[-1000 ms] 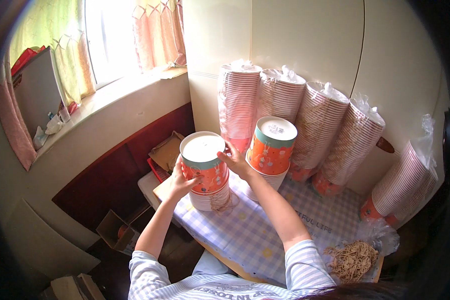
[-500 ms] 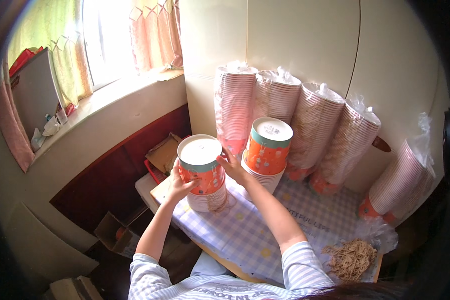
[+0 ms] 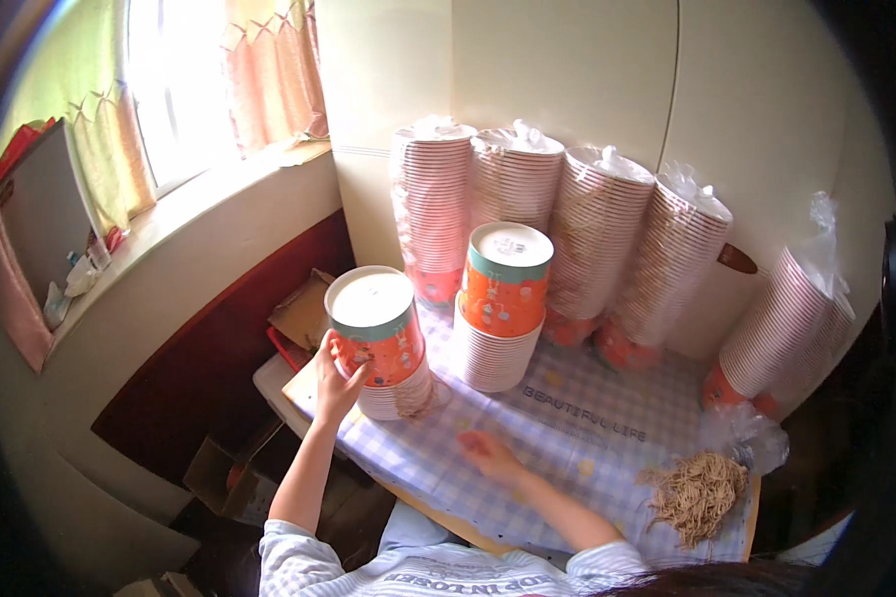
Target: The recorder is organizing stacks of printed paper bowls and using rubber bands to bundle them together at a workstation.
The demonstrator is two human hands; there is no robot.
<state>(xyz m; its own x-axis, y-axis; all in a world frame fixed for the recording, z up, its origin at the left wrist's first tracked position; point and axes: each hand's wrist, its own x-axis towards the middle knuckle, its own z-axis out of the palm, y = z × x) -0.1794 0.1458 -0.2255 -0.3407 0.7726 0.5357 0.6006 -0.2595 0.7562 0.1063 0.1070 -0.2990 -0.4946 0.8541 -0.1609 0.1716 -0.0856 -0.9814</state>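
An upside-down stack of paper buckets (image 3: 392, 343) stands at the table's left end, orange with a green band and a white base on top. My left hand (image 3: 338, 378) grips its left side, with the thumb across the front and the fingers round the far side. A few beige strings (image 3: 414, 394) hang at its lower rims. Beside it on the right is a second upside-down stack of paper buckets (image 3: 506, 303), which neither hand touches. My right hand (image 3: 488, 456) is over the tablecloth in front of the stacks, smeared by motion, its fingers unclear.
Several tall bucket stacks in clear plastic bags (image 3: 607, 244) line the wall; another bagged stack (image 3: 772, 328) leans at the right. A beige string bundle (image 3: 702, 490) and a crumpled plastic bag (image 3: 752, 438) lie at the right corner of the checked tablecloth (image 3: 607, 398). Cardboard boxes (image 3: 234, 483) sit below left.
My right hand has let go of the left bucket stack and moved down and right over the tablecloth. My left hand stays on the stack. The view has shifted slightly right.
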